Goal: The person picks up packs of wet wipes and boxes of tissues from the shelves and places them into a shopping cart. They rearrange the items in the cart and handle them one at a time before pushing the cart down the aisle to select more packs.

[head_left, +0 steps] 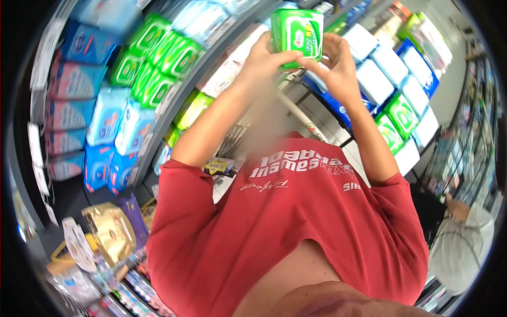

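A green plastic-wrapped packet (299,38) with a white label and "999" printed on it is held up at the top middle. My left hand (265,59) grips its left side, with the thumb lying across the lower front. Around the right edge curl the fingers of my right hand (336,67), and its thumb reaches toward the lower corner. Both hands are closed on the packet. Its back is hidden, as are some fingertips. What the packet contains cannot be told.
Left of me, a shelf holds green packs (158,55), pale blue packs (109,116) and pink-blue packs (76,80). A right-hand stack has white packs (376,82) and green packs (401,113). Gold pouches (109,232) stand lower left. Another person (462,245) is behind at right.
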A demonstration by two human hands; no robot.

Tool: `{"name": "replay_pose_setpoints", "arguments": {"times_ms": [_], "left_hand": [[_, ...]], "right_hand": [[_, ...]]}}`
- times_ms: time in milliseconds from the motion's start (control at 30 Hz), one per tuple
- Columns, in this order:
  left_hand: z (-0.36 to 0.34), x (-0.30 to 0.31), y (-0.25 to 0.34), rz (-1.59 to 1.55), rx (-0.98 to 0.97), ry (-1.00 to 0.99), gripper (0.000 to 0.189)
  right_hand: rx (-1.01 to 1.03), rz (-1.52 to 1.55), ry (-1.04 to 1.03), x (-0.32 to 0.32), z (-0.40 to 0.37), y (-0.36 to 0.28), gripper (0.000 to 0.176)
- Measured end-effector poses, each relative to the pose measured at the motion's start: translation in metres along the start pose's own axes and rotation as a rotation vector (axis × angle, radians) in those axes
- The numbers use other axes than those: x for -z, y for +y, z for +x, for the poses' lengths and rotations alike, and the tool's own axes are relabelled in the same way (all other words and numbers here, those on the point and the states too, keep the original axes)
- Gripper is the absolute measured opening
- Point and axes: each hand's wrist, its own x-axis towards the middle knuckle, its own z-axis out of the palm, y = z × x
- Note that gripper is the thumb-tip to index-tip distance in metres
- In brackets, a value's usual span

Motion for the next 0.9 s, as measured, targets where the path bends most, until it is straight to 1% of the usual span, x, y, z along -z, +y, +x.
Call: {"name": "replay_pose_setpoints", "arguments": {"times_ms": [33, 67, 100, 133, 167, 200, 233, 267, 300, 333, 367, 400, 433, 500, 567, 633, 700, 733, 767, 833, 867, 900], "left_hand": [[-0.005, 0.011, 0.020, 0.146, 0.016, -0.055, 0.058], [-0.010, 0.023, 0.034, 0.290, 0.038, -0.110, 0.060], [-0.010, 0.042, 0.042, 0.281, 0.025, -0.070, 0.060], [-0.005, 0.063, 0.049, 0.452, -0.007, -0.122, 0.062], [-0.005, 0.081, 0.056, 0.625, -0.034, -0.172, 0.064], [-0.011, 0.091, 0.070, 0.788, -0.108, -0.096, 0.059], [-0.019, 0.096, 0.084, 0.791, -0.115, -0.043, 0.059], [-0.026, 0.099, 0.101, 0.969, -0.189, -0.012, 0.053], [-0.035, 0.105, 0.117, 1.156, -0.246, 0.027, 0.047], [-0.044, 0.114, 0.133, 1.167, -0.372, 0.046, 0.047], [-0.057, 0.122, 0.144, 1.181, -0.365, 0.098, 0.047], [-0.066, 0.127, 0.153, 1.294, -0.337, 0.168, 0.049], [-0.072, 0.130, 0.157, 1.402, -0.307, 0.226, 0.052], [-0.083, 0.156, 0.164, 1.434, -0.335, 0.236, 0.053], [-0.090, 0.186, 0.166, 1.690, -0.391, 0.375, 0.055], [-0.098, 0.205, 0.171, 1.703, -0.365, 0.394, 0.054], [-0.101, 0.222, 0.172, 1.803, -0.332, 0.443, 0.051], [-0.104, 0.226, 0.172, 1.816, -0.290, 0.476, 0.046], [-0.105, 0.230, 0.173, 1.817, -0.284, 0.483, 0.046], [-0.102, 0.242, 0.174, 1.933, -0.106, 0.510, 0.042], [-0.101, 0.249, 0.173, 1.930, -0.096, 0.516, 0.042], [-0.100, 0.255, 0.171, 2.041, -0.093, 0.516, 0.039]], "right_hand": [[0.015, 0.152, -0.028, -0.005, 0.016, 0.004, 0.086], [0.070, 0.051, -0.060, -0.010, 0.032, 0.001, 0.093], [0.130, -0.051, -0.091, -0.016, 0.046, -0.008, 0.099], [0.245, -0.107, -0.168, -0.023, 0.058, -0.016, 0.103], [0.222, -0.098, -0.284, -0.031, 0.069, -0.023, 0.090], [0.190, -0.116, -0.377, -0.040, 0.074, -0.036, 0.083], [0.165, -0.130, -0.470, -0.051, 0.078, -0.047, 0.075], [0.185, -0.114, -0.484, -0.064, 0.083, -0.048, 0.066], [0.192, -0.060, -0.505, -0.078, 0.085, -0.053, 0.065], [0.211, -0.067, -0.538, -0.093, 0.092, -0.053, 0.065], [0.227, -0.083, -0.562, -0.107, 0.095, -0.051, 0.064], [0.257, -0.001, -0.612, -0.125, 0.098, -0.048, 0.064], [0.368, -0.098, -0.601, -0.141, 0.104, -0.045, 0.066], [0.364, -0.176, -0.607, -0.175, 0.103, -0.057, 0.053], [0.360, -0.170, -0.650, -0.207, 0.109, -0.068, 0.057], [0.354, -0.161, -0.691, -0.239, 0.115, -0.072, 0.060], [0.454, -0.207, -0.669, -0.268, 0.122, -0.068, 0.060], [0.457, -0.203, -0.675, -0.279, 0.125, -0.066, 0.060], [0.470, -0.230, -0.682, -0.289, 0.127, -0.063, 0.060], [0.478, -0.253, -0.698, -0.306, 0.129, -0.055, 0.059], [0.478, -0.258, -0.697, -0.311, 0.128, -0.056, 0.059], [0.477, -0.263, -0.695, -0.315, 0.125, -0.056, 0.060]]}}
